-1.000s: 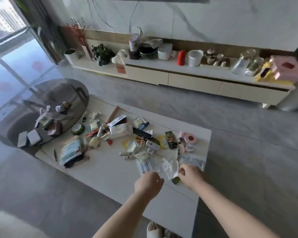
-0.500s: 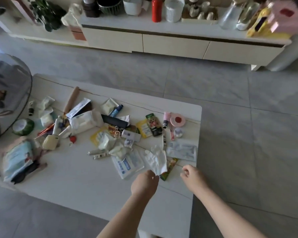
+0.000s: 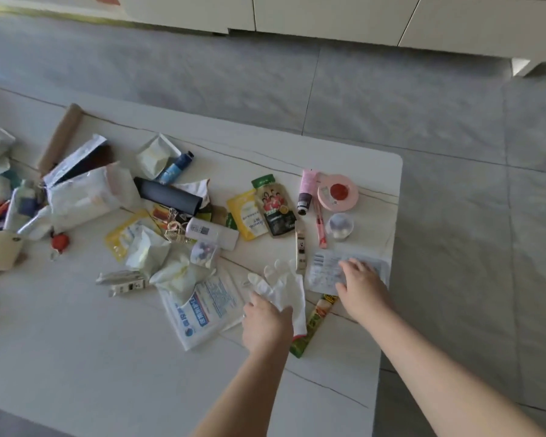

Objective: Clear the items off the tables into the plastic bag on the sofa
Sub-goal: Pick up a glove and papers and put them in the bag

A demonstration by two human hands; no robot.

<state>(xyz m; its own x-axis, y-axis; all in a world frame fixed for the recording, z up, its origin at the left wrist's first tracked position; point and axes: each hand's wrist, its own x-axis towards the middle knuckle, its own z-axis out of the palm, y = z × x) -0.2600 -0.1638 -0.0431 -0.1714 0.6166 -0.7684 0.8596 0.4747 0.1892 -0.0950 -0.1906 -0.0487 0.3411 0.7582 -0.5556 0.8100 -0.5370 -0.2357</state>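
Resting left hand (image 3: 267,323) flat on glove (image 3: 286,290) | right hand (image 3: 361,287) flat on packet (image 3: 325,269)

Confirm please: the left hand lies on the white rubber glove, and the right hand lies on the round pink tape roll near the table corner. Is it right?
Not quite. In the head view the right hand lies on the flat clear plastic packet, not on the round pink tape roll, which sits untouched farther back. The left hand does lie on the white rubber glove.

a home living room: cluttered coffee table (image 3: 76,357), low drawer cabinet (image 3: 328,17)
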